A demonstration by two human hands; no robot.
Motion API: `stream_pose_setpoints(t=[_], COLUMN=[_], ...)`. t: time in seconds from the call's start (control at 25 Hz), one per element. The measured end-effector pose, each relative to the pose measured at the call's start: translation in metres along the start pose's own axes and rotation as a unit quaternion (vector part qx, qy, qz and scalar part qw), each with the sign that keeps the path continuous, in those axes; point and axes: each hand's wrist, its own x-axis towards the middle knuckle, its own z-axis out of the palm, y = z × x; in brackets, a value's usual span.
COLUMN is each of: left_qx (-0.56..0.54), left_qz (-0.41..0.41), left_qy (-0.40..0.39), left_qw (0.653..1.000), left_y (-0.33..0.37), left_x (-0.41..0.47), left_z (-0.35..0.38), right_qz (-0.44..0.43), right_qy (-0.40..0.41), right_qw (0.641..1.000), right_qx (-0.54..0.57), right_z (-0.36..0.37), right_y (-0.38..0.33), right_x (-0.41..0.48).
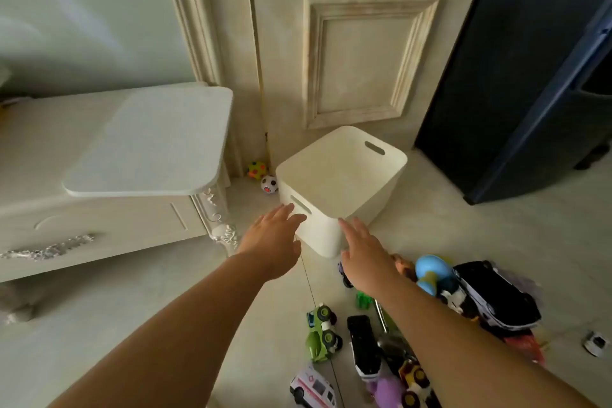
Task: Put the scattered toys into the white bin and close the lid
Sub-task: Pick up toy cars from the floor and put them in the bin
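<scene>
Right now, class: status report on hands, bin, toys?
Both hands open, left hand and right hand at white bin. Bin empty. Toys unpicked; lid on cabinet.

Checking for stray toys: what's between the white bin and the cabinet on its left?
Head view: two small balls lie on the floor there, a black-and-white ball beside the white bin and a spotted orange-green ball behind it, nearer the cabinet.

Pale room, bright toys

The bin (344,189) is creamy white, its lid (149,142) white; one ball (269,184) is white with black patches, another (257,170) yellow-green with orange spots; a truck (323,333) is green, an ambulance (313,389) white with red, the floor (165,291) beige.
</scene>
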Motion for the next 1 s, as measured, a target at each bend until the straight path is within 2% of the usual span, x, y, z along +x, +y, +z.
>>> stream_pose_setpoints(t=[0.12, 0.32, 0.44, 0.68, 0.88, 0.96, 1.0], left_qx=[-0.006, 0.004, 0.007, 0.044, 0.085, 0.104, 0.105], left_qz=[-0.027, -0.057, -0.055, -0.029, 0.02, 0.036, 0.033], left_qy=[-0.001, -0.013, -0.006, -0.017, -0.085, -0.116, -0.13], left_qw=[1.0, 0.998, 0.998, 0.998, 0.993, 0.987, 0.985], left_y=[-0.016, -0.029, -0.028, -0.013, 0.003, 0.006, 0.006], left_x=[0.011, 0.015, 0.014, 0.007, -0.01, -0.019, -0.023], left_z=[0.006, 0.014, 0.015, 0.011, 0.03, 0.046, 0.054], right_qz=[0.007, 0.029, 0.021, -0.014, -0.068, -0.087, -0.078], right_qy=[-0.005, -0.078, -0.058, -0.121, -0.163, -0.12, -0.061], right_qw=[1.0, 0.996, 0.997, 0.993, 0.984, 0.987, 0.992], right_qx=[-0.003, -0.041, -0.034, -0.005, 0.033, 0.059, 0.077], right_z=[0.013, 0.04, 0.041, 0.048, 0.06, 0.066, 0.069], right_y=[-0.006, -0.006, -0.003, -0.005, -0.006, -0.004, -0.003], right_x=[0.038, 0.071, 0.073, 0.037, -0.012, -0.033, -0.043])
